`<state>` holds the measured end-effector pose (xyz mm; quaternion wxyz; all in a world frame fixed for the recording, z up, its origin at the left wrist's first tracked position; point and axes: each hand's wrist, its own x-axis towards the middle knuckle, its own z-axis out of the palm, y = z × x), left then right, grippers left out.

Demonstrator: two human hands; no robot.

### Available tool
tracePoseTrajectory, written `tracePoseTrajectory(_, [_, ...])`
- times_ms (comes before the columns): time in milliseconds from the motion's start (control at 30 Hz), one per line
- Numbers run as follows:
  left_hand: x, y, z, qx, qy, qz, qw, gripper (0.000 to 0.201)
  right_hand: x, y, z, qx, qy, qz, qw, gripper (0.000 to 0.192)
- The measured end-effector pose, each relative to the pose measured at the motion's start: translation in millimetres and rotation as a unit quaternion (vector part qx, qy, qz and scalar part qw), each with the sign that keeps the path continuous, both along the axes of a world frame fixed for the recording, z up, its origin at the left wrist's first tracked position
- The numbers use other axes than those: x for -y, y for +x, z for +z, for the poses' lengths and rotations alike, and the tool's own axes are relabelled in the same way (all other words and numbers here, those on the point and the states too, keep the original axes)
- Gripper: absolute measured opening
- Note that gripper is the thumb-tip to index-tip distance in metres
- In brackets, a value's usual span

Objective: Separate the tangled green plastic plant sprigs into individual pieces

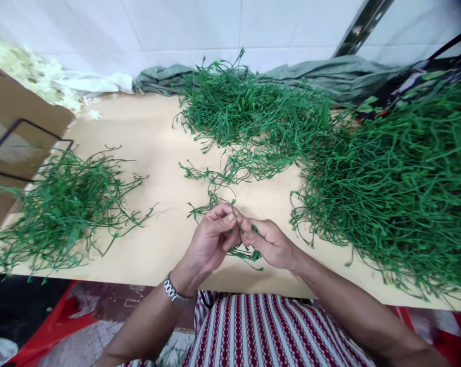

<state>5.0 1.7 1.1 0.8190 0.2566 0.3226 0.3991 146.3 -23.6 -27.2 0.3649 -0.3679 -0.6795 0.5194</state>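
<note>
Left hand [214, 235], right hand [272, 243]: both grips pinching green stem [233, 203]; left heap [64, 206], larger right heap [391, 188] (finished share unclear).

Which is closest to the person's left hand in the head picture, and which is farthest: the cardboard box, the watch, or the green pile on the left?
From the left hand:
1. Watch, worn just behind it.
2. Green pile, off to its left.
3. Cardboard box, past that pile, far left.
</note>
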Motion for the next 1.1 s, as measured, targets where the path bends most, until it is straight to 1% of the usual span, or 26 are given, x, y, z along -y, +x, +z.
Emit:
tracePoseTrajectory(33, [-1.7,-1.4,2.2,0.006,-0.009,-0.001,1.0,0.015,1.4,-0.6,0.8,0.024,0.026,0.024,0.999,0.03])
tracePoseTrajectory(100, [-5.6,-4.8,8.3,0.011,-0.01,0.007,1.0,0.014,5.5,0.6,5.1,0.084,0.103,0.064,0.989,0.032])
tracePoseTrajectory(167, [-9.2,-9.2,14.2,-0.012,0.006,0.001,1.0,0.014,10.1,9.5,15.3,0.146,0.193,0.081,0.967,0.033])
tracePoseTrajectory(200, [-10.7,-11.9,16.1,-0.035,0.013,-0.014,0.999,0.014,12.1,18.0,23.1,0.181,0.233,0.072,0.953,0.033])
tracePoseTrajectory(233, [-11.8,-14.6,17.0,-0.054,0.016,-0.029,0.998,0.014,13.8,29.4,32.4,0.225,0.264,0.049,0.937,0.031])
tracePoseTrajectory(267, [-12.7,-17.3,16.9,-0.068,0.018,-0.036,0.997,0.015,15.1,43.3,42.3,0.278,0.29,0.002,0.916,0.029])
tracePoseTrajectory(300, [-13.3,-19.7,15.9,-0.076,0.019,-0.037,0.996,0.015,15.7,59.4,51.4,0.347,0.302,-0.056,0.886,0.025])
tracePoseTrajectory(333, [-13.7,-21.5,14.2,-0.082,0.018,-0.032,0.996,0.016,15.5,76.9,58.4,0.417,0.318,-0.134,0.841,0.021])
tracePoseTrajectory(367, [-13.9,-22.6,12.1,-0.087,0.015,-0.022,0.996,0.016,14.2,94.9,62.1,0.485,0.319,-0.214,0.786,0.018])
tracePoseTrajectory(400, [-13.9,-22.7,9.9,-0.091,0.012,-0.013,0.996,0.017,11.8,112.3,61.6,0.54,0.31,-0.281,0.731,0.017])
tracePoseTrajectory(433, [-13.9,-21.9,7.7,-0.093,0.008,-0.006,0.996,0.017,8.5,128.1,57.0,0.585,0.287,-0.334,0.681,0.018])
tracePoseTrajectory(467, [-13.7,-20.4,5.8,-0.093,0.005,-0.002,0.996,0.017,4.5,141.6,48.9,0.612,0.267,-0.376,0.643,0.025])
tracePoseTrajectory(500, [-13.5,-18.1,4.1,-0.092,0.002,-0.003,0.996,0.016,0.3,152.2,38.6,0.631,0.254,-0.381,0.626,0.037])
tracePoseTrajectory(567, [-13.3,-12.5,2.2,-0.091,0.001,-0.014,0.996,0.015,-6.9,164.2,17.9,0.66,0.226,-0.36,0.62,0.06])
tracePoseTrajectory(600, [-13.2,-9.8,2.0,-0.092,0.004,-0.021,0.995,0.015,-9.2,166.3,10.4,0.667,0.22,-0.352,0.618,0.066])
tracePoseTrajectory(667, [-13.2,-5.1,3.2,-0.097,0.01,-0.029,0.995,0.015,-9.8,165.8,5.5,0.674,0.22,-0.344,0.615,0.066])
tracePoseTrajectory(700, [-13.2,-3.4,4.3,-0.098,0.012,-0.029,0.995,0.015,-8.3,164.4,8.1,0.675,0.226,-0.341,0.614,0.062])
tracePoseTrajectory(767, [-13.4,-1.2,7.0,-0.098,0.01,-0.025,0.995,0.015,-2.9,162.1,19.7,0.667,0.242,-0.34,0.617,0.053])
tracePoseTrajectory(900, [-14.0,1.0,10.5,-0.086,0.018,-0.016,0.996,0.016,9.0,164.1,44.4,0.631,0.291,-0.342,0.633,0.037])
tracePoseTrajectory(1033, [-13.6,2.1,12.1,-0.078,0.031,-0.024,0.996,0.014,17.2,166.0,52.0,0.561,0.362,-0.336,0.664,0.021])
tracePoseTrajectory(1100, [-13.1,2.7,13.8,-0.07,0.036,-0.022,0.997,0.014,20.6,158.8,53.5,0.506,0.405,-0.333,0.685,0.012])
